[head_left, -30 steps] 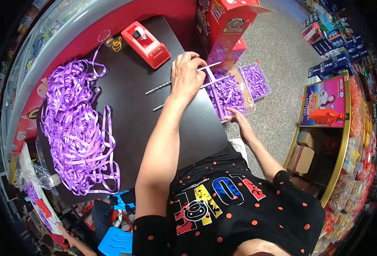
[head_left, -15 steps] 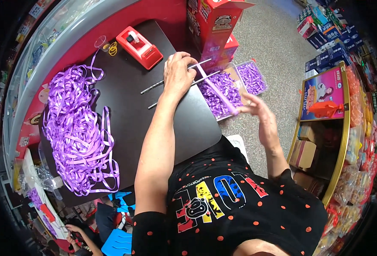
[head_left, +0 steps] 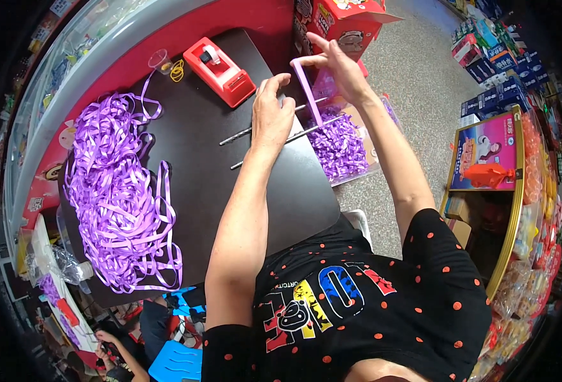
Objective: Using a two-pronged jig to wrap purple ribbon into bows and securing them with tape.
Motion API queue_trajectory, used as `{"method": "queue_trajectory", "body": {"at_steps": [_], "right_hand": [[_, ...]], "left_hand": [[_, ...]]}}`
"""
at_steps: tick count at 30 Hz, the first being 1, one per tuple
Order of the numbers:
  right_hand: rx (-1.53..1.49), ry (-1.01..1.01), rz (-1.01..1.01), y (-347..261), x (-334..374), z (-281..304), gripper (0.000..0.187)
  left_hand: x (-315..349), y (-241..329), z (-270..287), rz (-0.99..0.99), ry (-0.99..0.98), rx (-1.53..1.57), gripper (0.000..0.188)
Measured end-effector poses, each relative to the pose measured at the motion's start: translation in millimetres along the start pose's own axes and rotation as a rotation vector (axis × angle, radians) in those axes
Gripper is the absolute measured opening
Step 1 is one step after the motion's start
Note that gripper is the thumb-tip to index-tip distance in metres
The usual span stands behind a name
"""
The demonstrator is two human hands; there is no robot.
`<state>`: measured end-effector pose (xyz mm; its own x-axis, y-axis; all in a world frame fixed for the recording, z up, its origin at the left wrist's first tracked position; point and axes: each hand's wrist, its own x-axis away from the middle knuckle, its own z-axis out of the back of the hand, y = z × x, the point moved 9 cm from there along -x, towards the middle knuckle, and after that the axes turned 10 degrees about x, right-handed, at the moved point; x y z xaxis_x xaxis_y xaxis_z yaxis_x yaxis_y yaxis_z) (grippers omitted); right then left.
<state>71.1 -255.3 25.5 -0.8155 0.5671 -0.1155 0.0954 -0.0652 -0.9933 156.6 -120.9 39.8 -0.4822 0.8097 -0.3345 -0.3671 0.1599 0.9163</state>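
Two thin metal rods [head_left: 235, 137] lie side by side across the right edge of the dark table, their ends reaching past it. My left hand [head_left: 271, 118] is closed over them and presses them to the tabletop. A flat purple ribbon [head_left: 308, 92] runs from the rods up to my right hand [head_left: 341, 67], which grips its end at the fingertips while other fingers stretch out. Below the rods' tips, a clear tray [head_left: 351, 179] holds many small twisted purple ribbon pieces [head_left: 338, 149]. How the ribbon sits on the rods is partly unclear.
A large tangled heap of purple ribbon [head_left: 119, 197] covers the table's left side. Beyond it stand a red tape dispenser [head_left: 220, 73], yellow rubber bands [head_left: 177, 71] and a clear cup [head_left: 158, 60]. A red carton [head_left: 341, 32] stands behind the tray. Another person's hand [head_left: 106, 337] shows lower left.
My right hand has swung from beside the tray up and away, above the rods, carrying the ribbon's end with it. My left hand stays on the rods. The view has shifted slightly.
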Motion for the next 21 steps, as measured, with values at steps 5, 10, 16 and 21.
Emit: {"method": "queue_trajectory", "body": {"at_steps": [5, 10, 16, 21], "right_hand": [[0.182, 0.027, -0.094, 46, -3, 2, 0.065], [0.183, 0.011, -0.272, 91, 27, 4, 0.065], [0.235, 0.157, -0.091, 66, 128, -12, 0.048], [0.363, 0.264, -0.003, 6, 161, -34, 0.041]], "left_hand": [[-2, -8, 4, 0.042, 0.032, -0.014, 0.042], [-5, -12, 4, 0.035, 0.046, 0.020, 0.042], [-5, -12, 8, -0.011, 0.129, 0.250, 0.033], [2, 12, 14, -0.054, 0.116, 0.402, 0.025]]}}
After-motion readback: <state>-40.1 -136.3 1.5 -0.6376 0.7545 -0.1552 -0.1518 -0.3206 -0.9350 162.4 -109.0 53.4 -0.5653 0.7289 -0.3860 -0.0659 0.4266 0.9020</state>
